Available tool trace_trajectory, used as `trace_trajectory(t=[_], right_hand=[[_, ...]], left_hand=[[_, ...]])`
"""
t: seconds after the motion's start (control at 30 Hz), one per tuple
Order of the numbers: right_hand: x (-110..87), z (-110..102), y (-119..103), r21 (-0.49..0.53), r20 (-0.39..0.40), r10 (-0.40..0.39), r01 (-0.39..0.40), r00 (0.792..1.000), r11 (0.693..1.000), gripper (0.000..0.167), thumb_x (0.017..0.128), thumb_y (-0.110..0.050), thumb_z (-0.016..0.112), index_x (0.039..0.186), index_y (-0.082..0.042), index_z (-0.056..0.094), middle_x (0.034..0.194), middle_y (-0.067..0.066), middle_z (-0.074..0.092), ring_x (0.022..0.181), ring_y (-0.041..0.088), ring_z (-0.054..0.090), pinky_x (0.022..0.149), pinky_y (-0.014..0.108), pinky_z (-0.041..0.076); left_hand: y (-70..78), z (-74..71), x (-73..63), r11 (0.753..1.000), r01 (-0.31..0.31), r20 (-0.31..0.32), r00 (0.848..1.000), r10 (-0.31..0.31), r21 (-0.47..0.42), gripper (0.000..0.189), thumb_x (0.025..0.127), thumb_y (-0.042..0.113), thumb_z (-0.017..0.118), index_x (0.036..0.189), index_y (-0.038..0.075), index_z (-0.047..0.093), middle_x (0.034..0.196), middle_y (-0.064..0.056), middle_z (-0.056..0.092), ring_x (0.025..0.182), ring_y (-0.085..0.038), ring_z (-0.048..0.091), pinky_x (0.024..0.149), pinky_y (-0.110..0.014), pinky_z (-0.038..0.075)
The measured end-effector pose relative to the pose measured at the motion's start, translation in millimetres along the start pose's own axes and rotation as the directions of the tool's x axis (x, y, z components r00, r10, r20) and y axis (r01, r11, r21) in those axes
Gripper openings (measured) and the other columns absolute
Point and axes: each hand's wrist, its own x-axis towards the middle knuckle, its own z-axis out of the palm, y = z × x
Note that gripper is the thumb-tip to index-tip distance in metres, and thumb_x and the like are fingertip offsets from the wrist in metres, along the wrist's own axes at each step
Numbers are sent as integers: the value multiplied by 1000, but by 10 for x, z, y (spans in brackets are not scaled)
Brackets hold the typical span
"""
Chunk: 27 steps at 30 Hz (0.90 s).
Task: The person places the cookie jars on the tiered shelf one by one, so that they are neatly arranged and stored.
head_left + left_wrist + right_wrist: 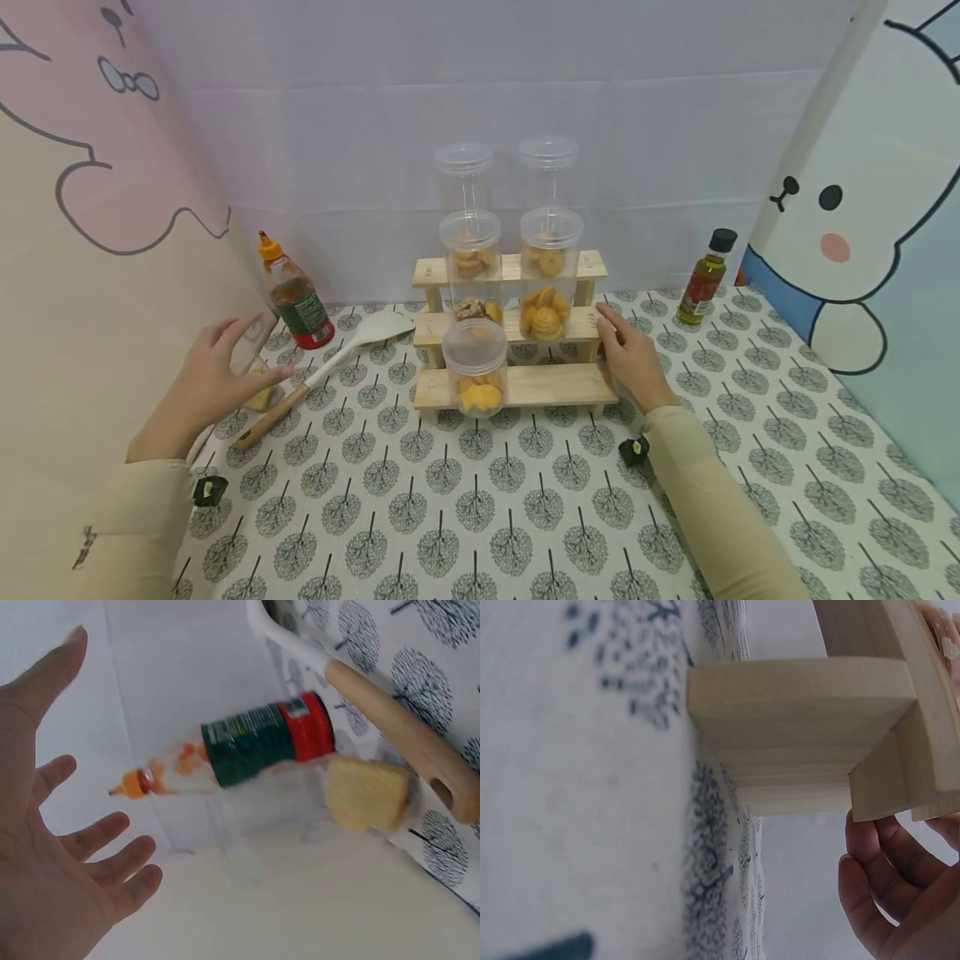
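Observation:
My left hand is spread wide, thumb apart from the fingers, beside a clear jar with a yellow piece in its bottom; nothing is gripped. In the head view the hand partly covers that jar. At the right end of a three-step wooden rack, my right hand holds the middle step's end, fingertips against the wood. Lidded clear jars stand on the rack: one with yellow cookies on the lowest step, two on the middle, two on top.
A sauce bottle with an orange cap stands at the back left. Beside it lies a white spatula with a wooden handle. An oil bottle stands at the back right. Tree-patterned cloth covers the table, with cloth walls around.

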Motion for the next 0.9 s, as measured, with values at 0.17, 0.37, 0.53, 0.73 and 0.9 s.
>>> trace_trajectory(t=[0.17,0.37,0.53,0.73,0.9], right_hand=[[-2,-18,19,-4,2,5,-5,1000,1000,54,104,-57,32,154,-37,37,122,21,67,97,33,66,89,54,52],[-1,-19,28,-6,6,27,-27,1000,1000,54,103,-59,31,153,-40,37,109,18,68,89,29,64,83,49,51],[4,-3,24,13,19,44,-44,999,999,53,102,-62,31,152,-43,36,115,16,68,91,27,64,86,49,51],[12,2,23,14,16,47,-47,999,999,53,102,-63,31,151,-45,36,121,14,67,93,26,64,89,50,51],[10,0,22,9,9,42,-42,999,999,52,102,-62,31,151,-46,36,112,13,68,87,25,60,84,46,49]], left_hand=[[-252,6,-8,998,60,-9,998,-60,13,101,85,54,74,161,18,18,156,-37,14,134,-65,21,93,-84,26],[-446,48,18,993,111,51,992,-113,51,102,88,58,68,161,16,12,154,-43,5,130,-70,19,91,-86,25],[-549,99,21,989,127,93,987,-134,76,102,89,58,67,161,14,9,152,-47,3,125,-74,21,88,-86,27],[-614,141,74,986,132,105,984,-143,102,100,91,56,64,161,11,7,150,-49,3,122,-76,22,89,-86,28],[-660,183,106,986,143,116,981,-153,84,99,93,56,63,160,9,7,148,-50,4,122,-76,23,90,-86,27]])
